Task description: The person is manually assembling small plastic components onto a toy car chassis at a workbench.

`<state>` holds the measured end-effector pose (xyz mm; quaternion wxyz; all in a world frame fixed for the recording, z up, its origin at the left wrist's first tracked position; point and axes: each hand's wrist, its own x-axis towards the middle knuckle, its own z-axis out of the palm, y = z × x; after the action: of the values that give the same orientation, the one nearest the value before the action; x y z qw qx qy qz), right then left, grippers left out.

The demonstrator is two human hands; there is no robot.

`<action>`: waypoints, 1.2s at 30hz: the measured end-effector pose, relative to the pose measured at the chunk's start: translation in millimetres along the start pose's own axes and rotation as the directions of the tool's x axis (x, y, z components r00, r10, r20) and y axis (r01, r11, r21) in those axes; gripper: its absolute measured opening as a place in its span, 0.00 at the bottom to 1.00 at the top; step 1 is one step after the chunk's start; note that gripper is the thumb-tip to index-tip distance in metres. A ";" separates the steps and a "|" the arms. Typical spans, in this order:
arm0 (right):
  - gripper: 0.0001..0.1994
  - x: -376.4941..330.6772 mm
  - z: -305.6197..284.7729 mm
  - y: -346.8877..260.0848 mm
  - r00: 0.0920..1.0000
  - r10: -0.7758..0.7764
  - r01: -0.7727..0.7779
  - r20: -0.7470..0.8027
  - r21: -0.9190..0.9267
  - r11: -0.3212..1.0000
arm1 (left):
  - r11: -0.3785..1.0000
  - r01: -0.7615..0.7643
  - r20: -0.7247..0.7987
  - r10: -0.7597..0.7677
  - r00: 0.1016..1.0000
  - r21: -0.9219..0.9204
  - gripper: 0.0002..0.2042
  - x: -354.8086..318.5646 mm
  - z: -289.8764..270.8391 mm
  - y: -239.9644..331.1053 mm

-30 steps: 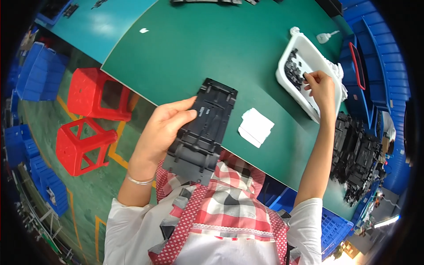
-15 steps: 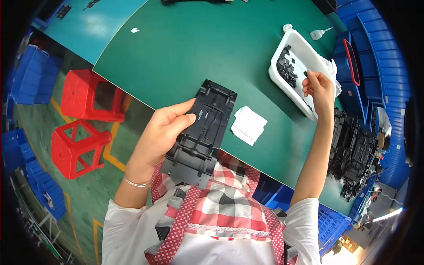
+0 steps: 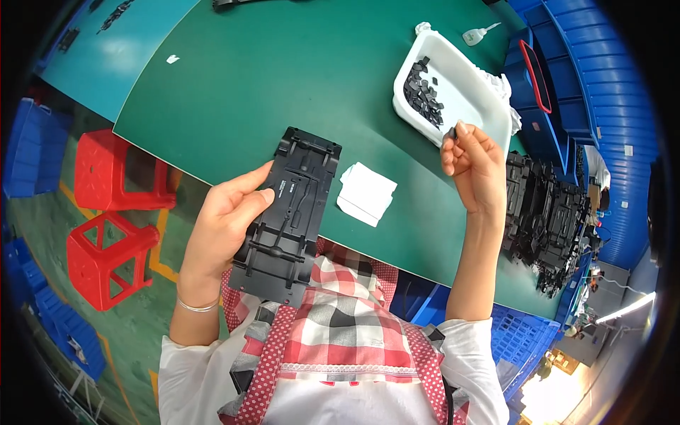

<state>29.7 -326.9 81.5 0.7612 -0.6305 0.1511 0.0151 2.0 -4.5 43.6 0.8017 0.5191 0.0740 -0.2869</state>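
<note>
My left hand grips the left edge of a long black plastic chassis plate, its ribbed, moulded face turned up. The plate is held tilted above the table's near edge and my apron. Over the near side of a white tub, my right hand pinches a small black plastic piece between thumb and fingers. Several similar small black pieces lie heaped along the left side of the tub. Between my hands, a stack of white paper rests on the green table.
Black moulded parts are piled at the table's right. A small dropper bottle stands behind the tub, near blue bins and a red-framed object. Red stools stand on the floor at left, beyond the green table's edge.
My right hand has drawn back toward me from inside the tub, bringing the small black piece to its near rim. The whole view has shifted, so the table things appear further left.
</note>
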 end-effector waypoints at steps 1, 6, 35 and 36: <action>0.08 -5.1 2.3 2.2 1.000 0.004 -0.004 -0.006 -0.025 1.000 | 1.000 0.003 -0.006 -0.003 1.000 -0.002 0.21 -0.8 1.6 0.2; 0.08 -32.8 17.3 21.4 0.999 0.033 -0.023 0.032 -0.280 0.960 | 1.000 -0.023 0.022 0.023 0.999 0.013 0.20 -0.5 5.4 0.8; 0.05 -62.9 49.3 63.4 0.928 -0.299 0.342 0.224 -0.829 0.442 | 0.997 -0.041 0.003 0.041 0.999 0.065 0.20 1.1 1.4 -3.6; 0.05 -62.7 49.1 63.5 0.930 -0.290 0.338 0.226 -0.835 0.434 | 0.996 -0.049 -0.001 0.049 0.999 0.075 0.20 1.2 1.5 -3.7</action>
<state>-33.4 -256.1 44.3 0.3361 -0.9410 -0.0149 -0.0377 0.7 -7.3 40.8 0.7884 0.5508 0.0514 -0.2691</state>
